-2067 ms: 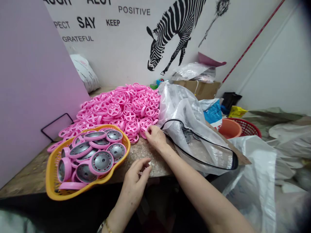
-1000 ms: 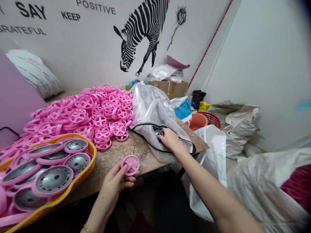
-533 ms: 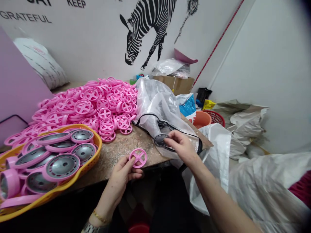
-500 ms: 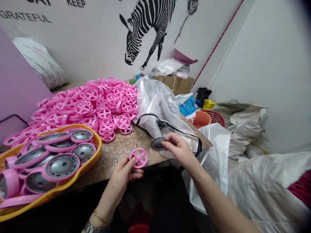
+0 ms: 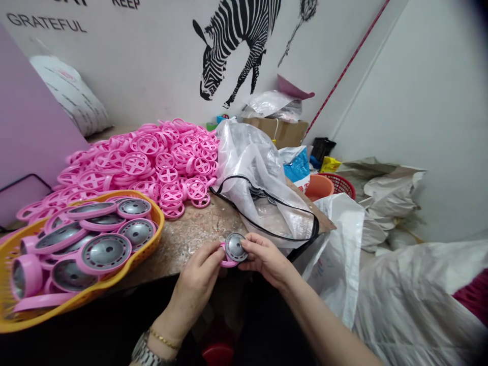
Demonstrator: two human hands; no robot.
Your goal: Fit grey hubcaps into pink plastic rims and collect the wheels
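Observation:
My left hand [image 5: 197, 277] and my right hand [image 5: 265, 257] meet over the table's front edge. The left holds a pink plastic wheel rim [image 5: 227, 262], mostly hidden behind the fingers. The right pinches a grey metal disc [image 5: 235, 247] with slots around its face, and the disc sits against the pink rim. To the left, a yellow plastic basket [image 5: 151, 243] holds several pink wheels with grey centres, such as one [image 5: 105, 253] near its front. A heap of pink cross-spoked wheels [image 5: 152, 162] lies behind it.
A clear plastic bag [image 5: 251, 168] with a black edge holds more grey discs [image 5: 258, 192] on the speckled stone tabletop [image 5: 198, 223]. A lilac board [image 5: 30, 127] stands left. Behind lie a cardboard box [image 5: 276, 131], an orange tub [image 5: 319, 187] and a red basket [image 5: 340, 185]. White sacks [image 5: 419, 284] fill the right.
My right hand has carried the grey disc out from the bag, leftward and toward me. The disc now rests against the pink rim in my left hand, which has turned inward.

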